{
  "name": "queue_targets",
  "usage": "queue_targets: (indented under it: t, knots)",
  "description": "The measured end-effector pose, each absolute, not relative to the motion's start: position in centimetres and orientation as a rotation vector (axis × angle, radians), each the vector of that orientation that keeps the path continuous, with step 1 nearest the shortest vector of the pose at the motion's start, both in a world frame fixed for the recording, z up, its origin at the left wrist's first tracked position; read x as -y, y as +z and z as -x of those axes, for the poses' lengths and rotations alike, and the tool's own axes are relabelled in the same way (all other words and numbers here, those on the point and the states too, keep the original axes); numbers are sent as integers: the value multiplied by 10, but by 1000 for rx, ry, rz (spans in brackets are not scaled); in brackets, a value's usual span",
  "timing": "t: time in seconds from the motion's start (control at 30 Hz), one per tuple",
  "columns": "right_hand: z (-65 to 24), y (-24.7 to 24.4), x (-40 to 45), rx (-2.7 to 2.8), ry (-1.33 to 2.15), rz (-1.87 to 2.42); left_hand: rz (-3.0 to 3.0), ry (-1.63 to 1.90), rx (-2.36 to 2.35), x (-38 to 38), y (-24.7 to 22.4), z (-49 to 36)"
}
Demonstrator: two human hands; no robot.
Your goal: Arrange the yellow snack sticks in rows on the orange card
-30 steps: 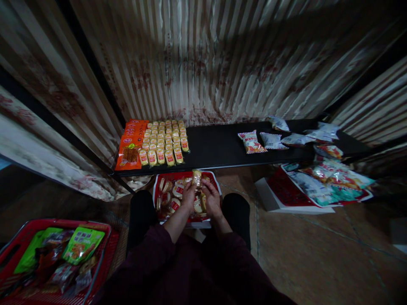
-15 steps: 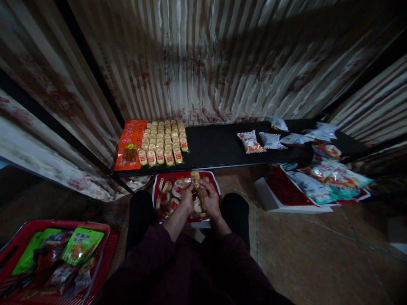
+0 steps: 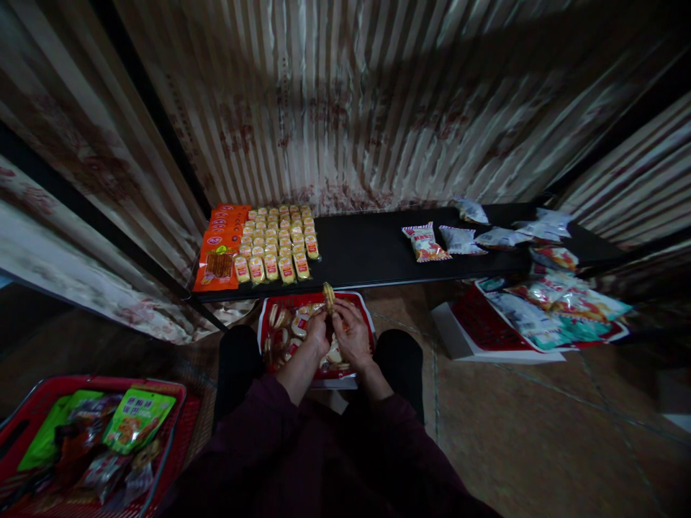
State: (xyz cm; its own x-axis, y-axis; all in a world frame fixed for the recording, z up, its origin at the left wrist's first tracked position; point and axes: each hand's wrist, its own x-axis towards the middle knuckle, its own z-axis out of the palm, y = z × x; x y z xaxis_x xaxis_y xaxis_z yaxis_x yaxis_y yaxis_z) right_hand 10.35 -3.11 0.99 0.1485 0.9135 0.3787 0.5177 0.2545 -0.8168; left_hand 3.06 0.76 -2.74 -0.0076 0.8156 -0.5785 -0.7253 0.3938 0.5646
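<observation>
Between my knees is a red basket [image 3: 263, 327] holding several round wrapped snacks [image 3: 300, 325]. Over it, my left hand [image 3: 317, 337] and my right hand [image 3: 350, 332] come together, both closed on one small wrapped yellow snack [image 3: 329, 295] that stands up from the fingertips. On the black shelf [image 3: 361, 248] in front, several yellow wrapped snacks [image 3: 278, 244] stand in close rows, beside orange packets [image 3: 219, 248] at the shelf's left end.
White and red snack bags [image 3: 426, 242] lie on the shelf's right half. A red basket of bags [image 3: 475, 320] sits at the right. Another red basket [image 3: 181, 403] with green packets [image 3: 137, 419] is at lower left. Striped curtains [image 3: 345, 108] hang behind.
The yellow snack has turned from its broad face to a narrow side and sits slightly higher. My right hand's fingers have closed in around it, nearer my left hand.
</observation>
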Motion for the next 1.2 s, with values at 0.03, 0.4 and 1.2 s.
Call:
queue_targets:
  t: [0.03, 0.4, 1.2]
  knots:
    - [-103, 10, 31, 1510, 481, 1406, -112, 1215, -1001, -8, -26, -30]
    - [-110, 9, 26, 1535, 451, 1441, -220, 1208, -971, -10, -6, -29]
    - [-105, 6, 24, 1097, 897, 1487, -451, 1295, -938, 6, -4, -24]
